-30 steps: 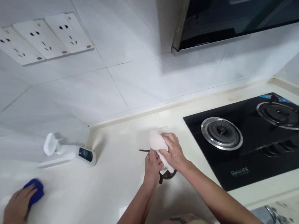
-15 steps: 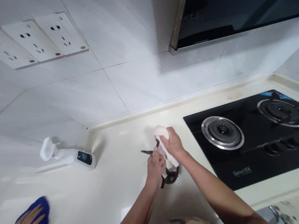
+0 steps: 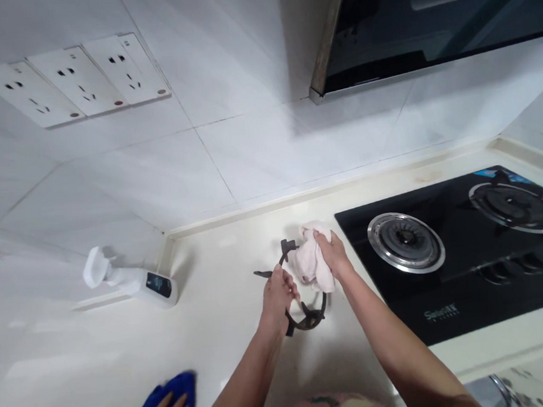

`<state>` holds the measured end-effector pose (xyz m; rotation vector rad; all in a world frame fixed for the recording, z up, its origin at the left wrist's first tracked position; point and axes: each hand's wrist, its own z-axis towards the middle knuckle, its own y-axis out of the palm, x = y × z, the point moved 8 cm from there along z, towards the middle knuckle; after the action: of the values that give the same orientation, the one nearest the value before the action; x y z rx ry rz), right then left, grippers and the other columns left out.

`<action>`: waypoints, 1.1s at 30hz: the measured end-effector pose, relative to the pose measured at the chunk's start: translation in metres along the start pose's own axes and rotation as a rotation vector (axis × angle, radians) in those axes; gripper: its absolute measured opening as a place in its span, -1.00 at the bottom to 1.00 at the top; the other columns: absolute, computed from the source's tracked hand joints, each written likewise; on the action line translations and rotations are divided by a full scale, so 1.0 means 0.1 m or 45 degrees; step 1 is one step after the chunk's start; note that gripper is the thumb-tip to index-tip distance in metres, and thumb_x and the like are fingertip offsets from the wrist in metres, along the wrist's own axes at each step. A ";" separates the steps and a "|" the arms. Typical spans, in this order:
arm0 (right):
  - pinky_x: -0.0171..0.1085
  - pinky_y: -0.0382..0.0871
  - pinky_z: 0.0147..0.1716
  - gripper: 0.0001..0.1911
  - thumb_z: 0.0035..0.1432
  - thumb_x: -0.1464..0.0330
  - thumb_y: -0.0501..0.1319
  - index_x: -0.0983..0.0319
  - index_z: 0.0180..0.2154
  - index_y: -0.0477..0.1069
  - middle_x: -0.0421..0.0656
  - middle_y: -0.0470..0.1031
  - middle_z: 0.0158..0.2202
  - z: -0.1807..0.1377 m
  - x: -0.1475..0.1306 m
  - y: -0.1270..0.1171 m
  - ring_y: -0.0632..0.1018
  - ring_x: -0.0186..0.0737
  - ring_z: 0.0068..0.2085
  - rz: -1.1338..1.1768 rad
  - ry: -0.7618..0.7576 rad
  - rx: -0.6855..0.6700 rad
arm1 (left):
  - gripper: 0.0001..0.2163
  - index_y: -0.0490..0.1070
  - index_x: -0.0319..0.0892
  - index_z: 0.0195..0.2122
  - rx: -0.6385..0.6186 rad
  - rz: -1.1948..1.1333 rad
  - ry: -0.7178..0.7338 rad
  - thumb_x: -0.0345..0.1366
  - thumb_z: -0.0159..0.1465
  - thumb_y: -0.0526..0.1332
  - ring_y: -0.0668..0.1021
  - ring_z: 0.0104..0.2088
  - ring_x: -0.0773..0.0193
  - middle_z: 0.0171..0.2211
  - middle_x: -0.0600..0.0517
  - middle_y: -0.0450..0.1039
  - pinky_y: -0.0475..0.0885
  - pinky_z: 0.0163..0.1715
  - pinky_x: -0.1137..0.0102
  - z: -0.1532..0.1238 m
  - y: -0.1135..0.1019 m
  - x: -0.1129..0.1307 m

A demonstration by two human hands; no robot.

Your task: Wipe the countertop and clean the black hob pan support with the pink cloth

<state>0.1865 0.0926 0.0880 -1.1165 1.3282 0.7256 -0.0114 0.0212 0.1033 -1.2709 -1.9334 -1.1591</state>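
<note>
Fingers of left hand [image 3: 276, 292] pinch pan ring [image 3: 299, 290]; right hand [image 3: 332, 253] grips cloth [image 3: 310, 260]. Hard wiping could twist ring loose onto counter [image 3: 217, 336].

Black pan support [image 3: 306, 318], white cloth [image 3: 312, 263]

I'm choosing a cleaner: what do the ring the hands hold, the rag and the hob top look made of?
Pan-support ring: likely cast iron, matte dark, thick prongs. Rag: soft pale cloth, crumpled in folds. Hob top: probably black glass, glossy and reflective.
</note>
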 end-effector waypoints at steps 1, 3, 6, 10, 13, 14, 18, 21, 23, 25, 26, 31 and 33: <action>-0.08 0.51 -0.10 -0.58 0.25 0.02 0.10 0.19 -0.11 0.43 -0.02 0.59 -0.17 -0.05 -0.04 0.03 0.59 -0.02 -0.11 -0.028 -0.025 -0.004 | -0.62 0.41 -0.18 -0.35 0.034 -0.027 -0.012 0.08 0.26 0.34 0.48 -0.51 0.38 -0.48 0.08 0.46 0.38 -0.48 0.46 0.03 -0.02 -0.01; -0.05 0.45 0.01 -0.64 0.21 0.07 0.16 0.19 -0.15 0.45 -0.02 0.57 -0.14 -0.17 -0.14 0.14 0.56 -0.01 -0.08 -0.078 -0.079 -0.036 | -0.71 0.48 -0.22 -0.18 0.094 -0.074 -0.060 -0.05 0.37 0.27 0.58 -0.38 0.33 -0.33 -0.03 0.58 0.46 -0.32 0.45 0.07 -0.03 -0.03; -0.05 0.39 0.10 -0.70 0.16 0.18 0.24 0.20 -0.12 0.46 -0.02 0.54 -0.08 -0.42 -0.35 0.40 0.54 -0.02 -0.04 -0.185 -0.250 -0.188 | -0.75 0.49 -0.22 -0.14 0.102 -0.156 -0.135 -0.13 0.44 0.17 0.64 -0.31 0.26 -0.30 -0.07 0.62 0.52 -0.23 0.41 0.09 -0.02 -0.07; -0.08 0.41 0.06 -0.65 0.25 0.32 0.18 0.23 0.06 0.42 0.00 0.51 0.01 -0.79 -0.53 0.70 0.53 -0.05 -0.01 -0.427 -0.504 -0.523 | -0.71 0.53 -0.19 -0.17 0.065 -0.275 -0.213 -0.08 0.45 0.15 0.67 -0.21 0.16 -0.26 -0.06 0.64 0.56 -0.16 0.35 0.05 0.00 -0.09; -0.10 0.39 0.11 -0.59 0.25 0.43 0.17 0.21 0.14 0.38 -0.02 0.48 0.08 -0.99 -0.60 0.71 0.51 -0.07 0.08 -0.497 -0.601 -0.699 | -0.55 0.55 -0.21 -0.12 0.005 -0.360 -0.233 0.08 0.45 0.08 0.67 -0.09 0.08 -0.16 -0.10 0.65 0.56 -0.05 0.29 0.03 0.01 -0.07; -0.09 0.38 0.13 -0.57 0.23 0.46 0.18 0.19 0.13 0.39 -0.03 0.47 0.11 -1.05 -0.63 0.69 0.49 -0.06 0.12 -0.538 -0.652 -0.752 | -0.49 0.55 -0.22 -0.11 -0.027 -0.385 -0.250 0.14 0.44 0.04 0.67 -0.07 0.05 -0.15 -0.13 0.65 0.56 -0.03 0.26 0.03 0.02 -0.06; -0.02 0.37 0.14 -0.58 0.18 0.49 0.25 0.12 0.07 0.45 -0.06 0.45 0.15 -1.30 -0.67 0.52 0.43 0.02 0.20 -0.740 -0.815 -0.948 | -0.51 0.52 -0.22 -0.15 0.014 -0.443 -0.345 0.12 0.46 0.02 0.67 -0.11 0.09 -0.15 -0.14 0.64 0.55 -0.02 0.25 0.04 -0.04 -0.09; 0.02 0.35 0.16 -0.50 0.13 0.51 0.29 0.03 0.09 0.47 -0.11 0.47 0.15 -1.45 -0.59 0.32 0.43 0.05 0.22 -0.774 -0.874 -1.049 | -0.68 0.48 -0.20 -0.13 0.167 -0.406 -0.328 -0.06 0.48 0.08 0.67 -0.13 0.18 -0.09 -0.13 0.64 0.54 -0.05 0.32 0.07 -0.16 -0.13; 0.03 0.33 0.18 -0.46 0.10 0.53 0.30 -0.02 0.08 0.49 -0.14 0.48 0.14 -1.47 -0.50 0.16 0.43 0.04 0.21 -0.765 -0.869 -1.076 | -0.73 0.48 -0.19 -0.14 0.133 -0.405 -0.310 -0.12 0.48 0.10 0.66 -0.06 0.18 0.00 -0.17 0.62 0.52 -0.01 0.33 0.09 -0.15 -0.14; 0.02 0.33 0.18 -0.47 0.06 0.54 0.32 -0.03 0.04 0.53 -0.15 0.51 0.10 -1.43 -0.41 0.02 0.46 0.03 0.18 -0.757 -0.834 -1.111 | -0.74 0.49 -0.19 -0.19 0.030 -0.445 -0.309 -0.15 0.47 0.10 0.63 0.05 0.15 0.08 -0.20 0.58 0.48 0.07 0.33 0.09 -0.09 -0.15; 0.00 0.35 0.16 -0.49 0.04 0.54 0.33 -0.02 0.00 0.55 -0.16 0.53 0.06 -1.40 -0.37 -0.04 0.48 0.02 0.15 -0.756 -0.805 -1.143 | -0.73 0.49 -0.19 -0.22 -0.013 -0.465 -0.310 -0.16 0.47 0.10 0.62 0.09 0.14 0.11 -0.21 0.57 0.45 0.11 0.33 0.08 -0.06 -0.15; -0.03 0.38 0.16 -0.40 0.08 0.48 0.27 0.01 0.17 0.45 -0.13 0.51 0.14 -1.02 -0.46 -0.25 0.51 -0.02 0.15 -0.670 -0.637 -1.024 | -0.70 0.49 -0.22 -0.24 -0.061 -0.477 -0.321 -0.17 0.49 0.06 0.63 0.06 0.12 0.05 -0.26 0.59 0.43 0.16 0.30 0.02 0.01 -0.11; -0.01 0.35 0.21 -0.30 0.15 0.44 0.22 0.03 0.32 0.29 -0.10 0.43 0.24 -0.79 -0.65 -0.24 0.48 -0.03 0.19 -0.588 -0.624 -0.816 | -0.69 0.49 -0.23 -0.20 -0.029 -0.467 -0.329 -0.11 0.48 0.09 0.65 0.00 0.12 -0.01 -0.26 0.61 0.48 0.11 0.29 0.00 0.01 -0.10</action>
<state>0.1689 0.0231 0.1654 -1.5507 0.3912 1.0195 -0.0068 0.0173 0.0957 -1.1539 -2.4270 -1.2399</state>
